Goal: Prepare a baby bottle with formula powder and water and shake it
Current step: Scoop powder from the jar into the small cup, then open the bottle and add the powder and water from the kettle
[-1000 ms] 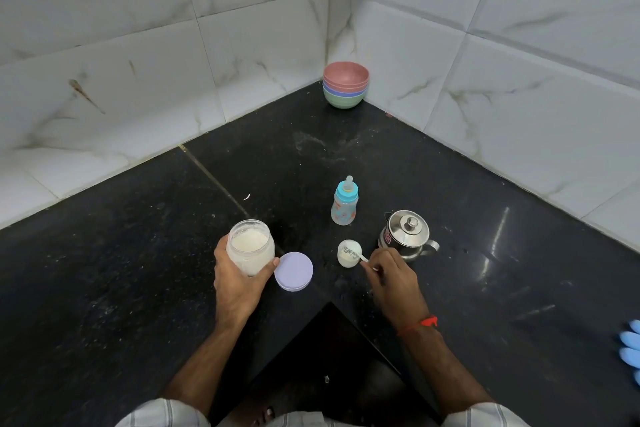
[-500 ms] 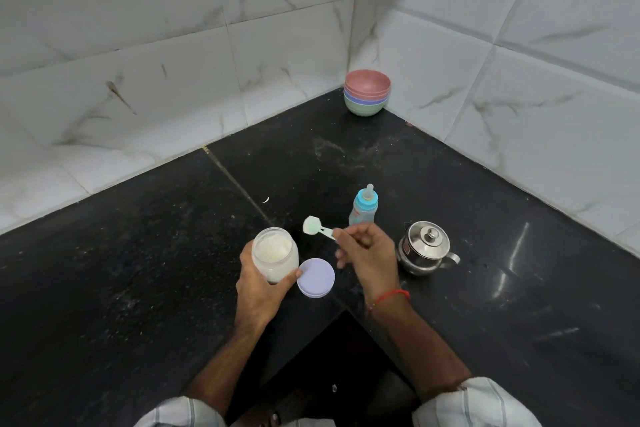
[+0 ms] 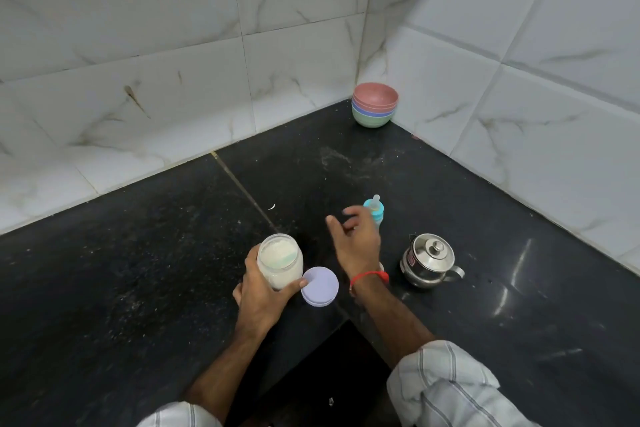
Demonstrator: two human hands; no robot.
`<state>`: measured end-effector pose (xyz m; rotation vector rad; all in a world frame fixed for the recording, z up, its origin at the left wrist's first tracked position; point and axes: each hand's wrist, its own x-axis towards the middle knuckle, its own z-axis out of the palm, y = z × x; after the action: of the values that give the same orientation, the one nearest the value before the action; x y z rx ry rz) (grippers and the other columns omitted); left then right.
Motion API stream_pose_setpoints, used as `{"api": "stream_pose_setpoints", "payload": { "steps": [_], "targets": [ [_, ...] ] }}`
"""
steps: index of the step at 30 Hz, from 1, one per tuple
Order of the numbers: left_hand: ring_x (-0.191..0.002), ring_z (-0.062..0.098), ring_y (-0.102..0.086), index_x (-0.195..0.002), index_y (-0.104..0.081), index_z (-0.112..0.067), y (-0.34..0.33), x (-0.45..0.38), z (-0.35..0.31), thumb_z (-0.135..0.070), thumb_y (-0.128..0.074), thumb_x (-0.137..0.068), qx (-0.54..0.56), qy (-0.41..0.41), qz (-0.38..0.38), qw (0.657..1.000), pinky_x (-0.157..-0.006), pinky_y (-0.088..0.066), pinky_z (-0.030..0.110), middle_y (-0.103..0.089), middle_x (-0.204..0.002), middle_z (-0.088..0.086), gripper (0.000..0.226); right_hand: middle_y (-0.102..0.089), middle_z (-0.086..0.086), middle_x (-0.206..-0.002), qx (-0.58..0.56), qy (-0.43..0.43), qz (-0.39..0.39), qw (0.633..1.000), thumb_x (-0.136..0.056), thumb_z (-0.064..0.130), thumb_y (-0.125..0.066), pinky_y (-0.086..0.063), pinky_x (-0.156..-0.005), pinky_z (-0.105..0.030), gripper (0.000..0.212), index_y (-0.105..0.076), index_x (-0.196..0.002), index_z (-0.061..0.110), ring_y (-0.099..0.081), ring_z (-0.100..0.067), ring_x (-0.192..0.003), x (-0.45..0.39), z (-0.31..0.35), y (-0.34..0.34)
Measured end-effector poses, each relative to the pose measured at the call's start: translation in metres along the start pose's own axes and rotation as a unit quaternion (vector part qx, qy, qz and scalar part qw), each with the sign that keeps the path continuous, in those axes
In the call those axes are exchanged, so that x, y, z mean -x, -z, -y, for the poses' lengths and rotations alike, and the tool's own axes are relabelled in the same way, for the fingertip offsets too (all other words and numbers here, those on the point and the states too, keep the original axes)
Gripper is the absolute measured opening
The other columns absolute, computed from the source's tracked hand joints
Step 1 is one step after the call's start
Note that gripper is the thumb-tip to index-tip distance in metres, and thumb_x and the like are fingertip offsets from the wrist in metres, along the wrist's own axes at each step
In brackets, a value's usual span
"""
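Observation:
My left hand (image 3: 263, 298) grips an open glass jar of white formula powder (image 3: 280, 262) that stands on the black counter. A pale green scoop (image 3: 286, 258) lies inside the jar on the powder. Its lilac lid (image 3: 319, 286) lies flat just right of the jar. My right hand (image 3: 353, 239) hovers blurred between jar and baby bottle, fingers spread and holding nothing. The baby bottle (image 3: 376, 213), with a teal collar and teat, stands upright just behind that hand's fingers, partly hidden. A small white cap (image 3: 381, 266) peeks out beside my right wrist.
A lidded steel pot (image 3: 427, 260) stands right of my right hand. A stack of coloured bowls (image 3: 375, 109) sits in the far corner against the tiled walls. The counter's front edge has a notch near my body.
The scoop left my right hand and now lies in the jar. My right hand opened and moved right, toward the baby bottle. My left hand stayed on the jar.

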<state>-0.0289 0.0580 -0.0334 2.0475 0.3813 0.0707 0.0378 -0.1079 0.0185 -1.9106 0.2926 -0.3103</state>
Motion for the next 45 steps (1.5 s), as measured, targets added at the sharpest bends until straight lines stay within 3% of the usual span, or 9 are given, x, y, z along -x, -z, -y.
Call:
{"api": "stream_pose_setpoints", "payload": {
  "steps": [7, 13, 21, 27, 31, 33, 37, 40, 45],
  "targets": [
    [-0.156, 0.015, -0.006, -0.157, 0.015, -0.036, 0.008, 0.014, -0.008, -0.068, -0.091, -0.041, -0.038, -0.022, -0.008, 0.999, -0.121, -0.003, 0.047, -0.003, -0.17, -0.008, 0.16, -0.039, -0.02, -0.143, 0.229, 0.007, -0.034, 0.973, -0.081, 0.028, -0.085, -0.042, -0.106, -0.045, 0.092, -0.031, -0.154, 0.01, -0.044, -0.036, -0.126, -0.063, -0.015, 0.033],
    [-0.154, 0.014, -0.002, -0.159, 0.01, -0.036, 0.012, 0.03, -0.024, -0.078, -0.081, -0.049, -0.055, -0.111, -0.061, 0.99, -0.118, -0.004, 0.042, 0.006, -0.168, -0.014, 0.149, -0.062, -0.012, -0.135, 0.371, -0.026, 0.103, 0.922, -0.091, 0.039, -0.072, -0.04, -0.105, -0.048, 0.06, -0.046, -0.14, 0.019, -0.056, -0.035, -0.124, -0.089, -0.027, 0.039],
    [-0.143, 0.005, -0.02, -0.154, -0.034, -0.033, -0.003, 0.046, -0.051, -0.053, -0.066, -0.087, -0.083, -0.271, -0.09, 0.955, -0.109, -0.033, 0.05, -0.027, -0.16, -0.015, 0.077, -0.07, -0.005, -0.11, 0.199, 0.073, 0.071, 0.975, -0.077, 0.055, -0.078, -0.057, -0.091, -0.049, 0.056, -0.062, -0.116, 0.018, -0.067, -0.025, -0.1, -0.059, 0.009, 0.063],
    [-0.145, 0.016, -0.03, -0.153, -0.025, -0.027, -0.035, 0.06, -0.08, -0.056, -0.071, -0.081, -0.073, -0.245, 0.022, 0.967, -0.116, -0.029, 0.039, -0.029, -0.158, -0.012, 0.091, -0.067, 0.01, -0.091, 0.158, 0.134, 0.157, 0.966, -0.069, 0.067, -0.076, -0.057, -0.075, -0.031, 0.049, -0.063, -0.096, 0.028, -0.065, -0.008, -0.083, 0.03, 0.04, 0.089],
    [-0.128, 0.01, -0.05, -0.14, -0.039, -0.036, -0.043, 0.061, -0.068, -0.047, -0.065, -0.089, 0.0, -0.211, 0.13, 0.969, -0.106, -0.048, 0.044, -0.046, -0.135, -0.018, 0.059, -0.061, 0.009, -0.106, 0.106, 0.128, 0.188, 0.968, -0.073, 0.043, -0.089, -0.051, -0.082, -0.018, 0.043, -0.07, -0.109, 0.028, -0.06, -0.003, -0.095, 0.053, 0.023, 0.102],
    [-0.122, 0.007, -0.055, -0.133, -0.041, -0.039, -0.039, 0.065, -0.065, -0.039, -0.07, -0.091, 0.018, -0.207, 0.172, 0.963, -0.1, -0.052, 0.033, -0.052, -0.129, -0.02, 0.051, -0.064, 0.008, -0.113, 0.057, 0.111, 0.255, 0.959, -0.076, 0.031, -0.089, -0.056, -0.091, -0.031, 0.05, -0.069, -0.122, 0.032, -0.062, -0.005, -0.102, 0.051, 0.014, 0.114],
    [-0.123, -0.001, -0.055, -0.135, -0.037, -0.037, -0.031, 0.072, -0.061, -0.038, -0.066, -0.093, 0.017, -0.199, 0.2, 0.959, -0.099, -0.05, 0.017, -0.054, -0.132, -0.014, 0.051, -0.058, 0.006, -0.135, -0.006, 0.063, 0.394, 0.917, -0.08, 0.021, -0.086, -0.053, -0.102, -0.033, 0.1, -0.026, -0.156, 0.046, -0.061, -0.016, -0.121, 0.051, 0.008, 0.132],
    [-0.12, -0.002, -0.055, -0.135, -0.038, -0.034, -0.031, 0.077, -0.062, -0.034, -0.067, -0.095, 0.005, -0.195, 0.201, 0.96, -0.096, -0.051, 0.015, -0.051, -0.128, -0.021, 0.049, -0.057, 0.008, -0.13, 0.077, 0.089, 0.329, 0.937, -0.075, 0.044, -0.087, -0.05, -0.099, -0.025, 0.093, -0.035, -0.151, 0.044, -0.059, -0.005, -0.111, 0.06, 0.007, 0.129],
    [-0.123, 0.01, -0.055, -0.143, -0.039, -0.025, -0.029, 0.082, -0.062, -0.04, -0.069, -0.092, -0.022, -0.167, 0.223, 0.96, -0.104, -0.05, 0.026, -0.052, -0.139, -0.009, 0.061, -0.056, 0.015, -0.134, 0.055, 0.112, 0.333, 0.935, -0.079, 0.017, -0.076, -0.049, -0.106, -0.036, 0.087, -0.035, -0.149, 0.047, -0.056, -0.013, -0.124, 0.062, 0.004, 0.135]
  ]
}}
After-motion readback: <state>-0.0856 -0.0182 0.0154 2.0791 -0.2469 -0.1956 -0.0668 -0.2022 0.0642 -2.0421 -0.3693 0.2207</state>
